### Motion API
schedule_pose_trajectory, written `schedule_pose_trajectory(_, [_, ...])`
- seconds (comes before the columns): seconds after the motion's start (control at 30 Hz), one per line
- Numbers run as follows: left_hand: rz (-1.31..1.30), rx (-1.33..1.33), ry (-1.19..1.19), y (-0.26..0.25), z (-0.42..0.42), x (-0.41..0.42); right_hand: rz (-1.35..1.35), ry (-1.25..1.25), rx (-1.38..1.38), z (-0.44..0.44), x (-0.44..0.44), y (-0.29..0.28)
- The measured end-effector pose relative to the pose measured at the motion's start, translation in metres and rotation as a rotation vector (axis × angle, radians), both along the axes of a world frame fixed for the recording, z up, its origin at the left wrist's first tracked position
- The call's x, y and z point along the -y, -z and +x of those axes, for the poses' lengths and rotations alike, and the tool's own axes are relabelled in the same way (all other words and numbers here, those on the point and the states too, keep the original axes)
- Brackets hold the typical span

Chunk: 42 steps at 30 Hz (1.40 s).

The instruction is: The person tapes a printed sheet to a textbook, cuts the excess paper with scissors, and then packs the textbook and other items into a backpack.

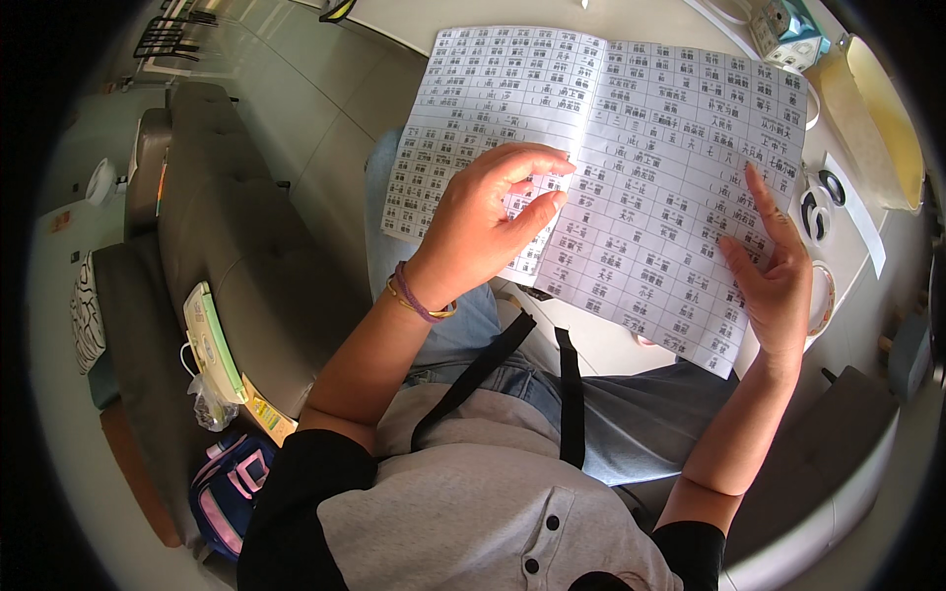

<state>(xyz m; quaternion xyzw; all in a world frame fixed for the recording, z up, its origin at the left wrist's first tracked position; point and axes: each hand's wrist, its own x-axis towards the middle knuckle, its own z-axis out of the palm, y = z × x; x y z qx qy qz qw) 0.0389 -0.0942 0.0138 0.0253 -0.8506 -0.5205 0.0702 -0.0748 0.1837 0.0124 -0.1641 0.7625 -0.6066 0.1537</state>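
A printed paper booklet lies spread in front of me, its pages ruled into grids of small printed characters. It rests partly on the table and reaches out over my lap. My left hand is over the left page near the centre fold, thumb and index finger apart, with nothing visible between them. A woven band and a yellow bracelet circle that wrist. At the right page's outer edge is my right hand, thumb and index finger spread over the print. Its other fingers are mostly hidden.
On the table to the right are a yellow-lined container, a small blue-and-white box, tape rolls and a white strip. A grey sofa stands left, with a backpack near it.
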Motion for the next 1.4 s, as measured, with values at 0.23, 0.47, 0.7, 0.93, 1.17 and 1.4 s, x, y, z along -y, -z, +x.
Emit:
schedule_pose_trajectory(0.23, [-0.006,-0.007,0.005,0.001,0.0,0.0,0.014,0.002,-0.036,0.002,0.002,-0.001])
schedule_pose_trajectory(0.47, [-0.153,-0.02,0.049,-0.001,0.0,0.0,0.021,0.011,-0.046,0.003,0.003,0.0])
schedule_pose_trajectory(0.7, [-0.448,-0.051,0.181,0.002,0.002,-0.001,0.075,-0.023,-0.083,0.001,0.001,0.001])
schedule_pose_trajectory(0.93, [-0.496,-0.03,0.211,0.002,0.003,-0.001,0.003,-0.034,-0.066,0.002,0.002,0.002])
schedule_pose_trajectory(1.17, [-0.494,-0.025,0.207,-0.002,-0.004,-0.005,0.023,-0.03,-0.056,-0.001,-0.001,0.005])
schedule_pose_trajectory(1.4, [-0.609,-0.153,0.168,0.008,-0.034,-0.011,0.012,-0.03,-0.033,0.0,0.0,0.004])
